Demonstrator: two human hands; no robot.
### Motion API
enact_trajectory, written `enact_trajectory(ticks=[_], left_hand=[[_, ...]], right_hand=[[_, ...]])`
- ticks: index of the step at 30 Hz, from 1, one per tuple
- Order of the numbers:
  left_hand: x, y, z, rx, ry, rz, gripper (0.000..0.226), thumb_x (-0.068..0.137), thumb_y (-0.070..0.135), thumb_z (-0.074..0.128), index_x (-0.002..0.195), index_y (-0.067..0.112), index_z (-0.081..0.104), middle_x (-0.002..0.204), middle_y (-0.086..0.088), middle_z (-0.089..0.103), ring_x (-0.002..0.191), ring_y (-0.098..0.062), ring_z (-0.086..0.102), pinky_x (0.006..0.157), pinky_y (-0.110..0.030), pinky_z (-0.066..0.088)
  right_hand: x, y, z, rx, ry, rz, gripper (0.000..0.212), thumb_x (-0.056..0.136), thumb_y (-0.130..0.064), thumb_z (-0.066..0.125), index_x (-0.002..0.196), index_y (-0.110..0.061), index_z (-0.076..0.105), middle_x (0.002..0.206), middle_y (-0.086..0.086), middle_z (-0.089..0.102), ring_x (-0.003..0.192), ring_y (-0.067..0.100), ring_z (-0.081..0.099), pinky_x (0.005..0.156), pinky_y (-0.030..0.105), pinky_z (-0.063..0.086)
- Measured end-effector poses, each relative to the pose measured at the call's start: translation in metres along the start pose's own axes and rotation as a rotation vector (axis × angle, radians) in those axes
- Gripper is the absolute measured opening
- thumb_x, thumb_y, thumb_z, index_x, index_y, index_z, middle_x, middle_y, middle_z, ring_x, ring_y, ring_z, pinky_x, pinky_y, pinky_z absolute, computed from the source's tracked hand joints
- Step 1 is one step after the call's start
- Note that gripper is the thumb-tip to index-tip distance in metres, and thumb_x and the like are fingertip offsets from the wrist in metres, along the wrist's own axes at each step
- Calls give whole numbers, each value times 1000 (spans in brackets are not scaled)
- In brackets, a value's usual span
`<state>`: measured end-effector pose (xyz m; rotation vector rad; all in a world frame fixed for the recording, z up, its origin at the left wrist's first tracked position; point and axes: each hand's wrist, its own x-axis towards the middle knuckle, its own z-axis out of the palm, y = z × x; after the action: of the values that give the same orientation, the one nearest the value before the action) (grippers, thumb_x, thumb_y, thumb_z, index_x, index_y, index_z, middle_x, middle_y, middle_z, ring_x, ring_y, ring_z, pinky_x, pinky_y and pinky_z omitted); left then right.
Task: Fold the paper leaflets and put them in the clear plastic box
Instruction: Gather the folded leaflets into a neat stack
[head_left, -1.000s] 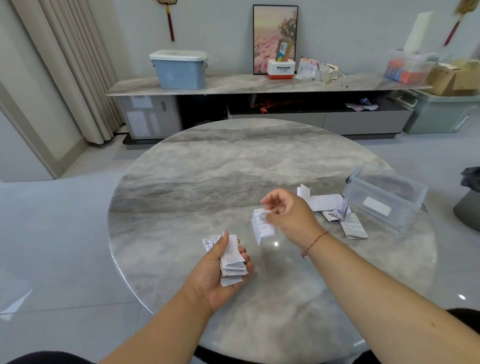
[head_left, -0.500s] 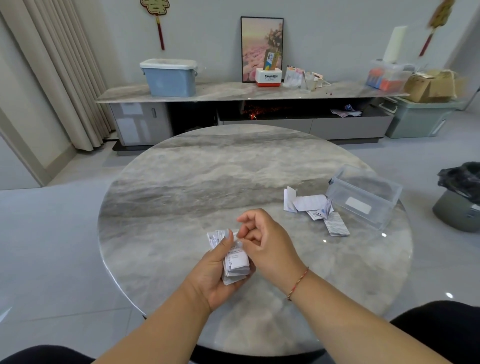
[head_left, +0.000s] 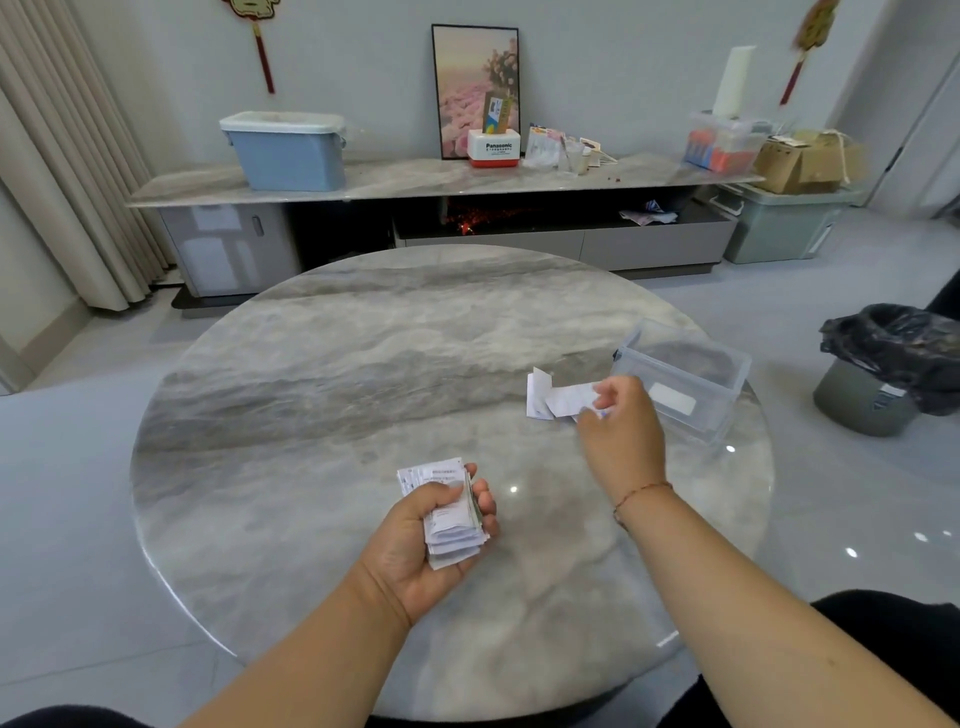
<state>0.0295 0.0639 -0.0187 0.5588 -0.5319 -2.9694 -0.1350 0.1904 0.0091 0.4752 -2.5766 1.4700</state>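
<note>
left hand (head_left: 415, 540) grips the folded stack (head_left: 451, 514); right hand (head_left: 621, 434), blurred, grip unclear, reaches loose leaflets (head_left: 558, 400) beside the box (head_left: 685, 384) at the table's (head_left: 311, 415) right edge; next needs pinching one to fold.

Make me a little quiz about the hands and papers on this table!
1. True or false: the left hand holds a stack of folded leaflets.
2. Which hand is over the loose leaflets beside the clear plastic box?
3. The box sits on which side of the round table: A) right, B) left, C) middle?

Key: 1 true. 2 the right hand. 3 A.
</note>
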Motion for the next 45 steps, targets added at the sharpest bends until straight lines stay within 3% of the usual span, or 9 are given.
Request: enact_trajectory(ticks=[5, 8, 12, 16, 19, 29, 33, 38, 45], left_hand=[[6, -5, 1, -21, -26, -15, 66, 39, -9, 83, 99, 6, 59, 73, -11, 55, 56, -21, 54, 56, -33, 52], [7, -8, 5, 17, 20, -31, 39, 63, -4, 73, 98, 7, 59, 72, -9, 53, 55, -19, 52, 54, -32, 51], [7, -7, 6, 41, 76, -24, 18, 80, 6, 54, 97, 8, 57, 71, -8, 52, 54, -18, 52, 53, -29, 51], [6, -6, 4, 52, 94, -14, 19, 77, 7, 58, 96, 9, 58, 72, -8, 52, 55, -19, 52, 53, -30, 51], [5, -5, 4, 57, 108, -2, 18, 77, 8, 59, 95, 9, 58, 72, -8, 52, 55, -19, 52, 52, -29, 50], [-3, 0, 8, 66, 96, 64, 15, 77, 14, 62, 90, 9, 58, 69, -8, 54, 56, -19, 54, 54, -27, 51], [-6, 1, 6, 70, 60, 101, 24, 78, 18, 62, 99, 8, 58, 75, -9, 58, 62, -20, 58, 61, -30, 54], [-8, 0, 5, 182, -129, 143, 63, 61, 29, 87, 106, -3, 58, 85, -22, 64, 62, -28, 63, 66, -37, 55], [-16, -2, 14, 284, -105, 189, 22, 68, 24, 80, 72, 4, 71, 64, -17, 61, 49, -25, 57, 49, -30, 48]], right_hand=[[41, 45, -3, -438, -56, 90, 32, 87, -30, 57, 112, -12, 48, 111, 15, 51, 99, 35, 54, 68, 31, 38], [55, 48, 8, -742, -315, 31, 39, 93, -43, 45, 127, -24, 43, 119, 13, 43, 105, 35, 49, 75, 33, 41], [66, 41, 20, -869, -424, -13, 43, 100, -38, 32, 127, -11, 51, 131, 16, 46, 113, 33, 48, 87, 33, 40], [63, 26, 13, -776, -290, -53, 42, 98, -37, 40, 98, -3, 65, 103, 15, 60, 92, 29, 59, 69, 29, 42], [46, 5, 1, -382, -133, -22, 53, 80, -50, 63, 49, -15, 38, 49, 1, 37, 46, 17, 34, 46, 26, 23], [-27, -41, -19, 581, -232, 276, 19, 88, -4, 59, 70, -4, 63, 60, 8, 62, 51, 19, 52, 52, 27, 45], [-66, -53, -13, 640, -323, 309, 16, 86, 9, 54, 88, -7, 56, 65, 10, 62, 45, 13, 53, 43, 20, 44], [-103, -60, 5, 613, -393, 260, 23, 85, 9, 55, 93, -13, 58, 56, 4, 64, 44, 15, 59, 56, 31, 54], [-115, -51, 25, 349, -274, 104, 18, 81, -6, 64, 83, -24, 68, 69, -4, 68, 52, 10, 63, 56, 21, 51]])
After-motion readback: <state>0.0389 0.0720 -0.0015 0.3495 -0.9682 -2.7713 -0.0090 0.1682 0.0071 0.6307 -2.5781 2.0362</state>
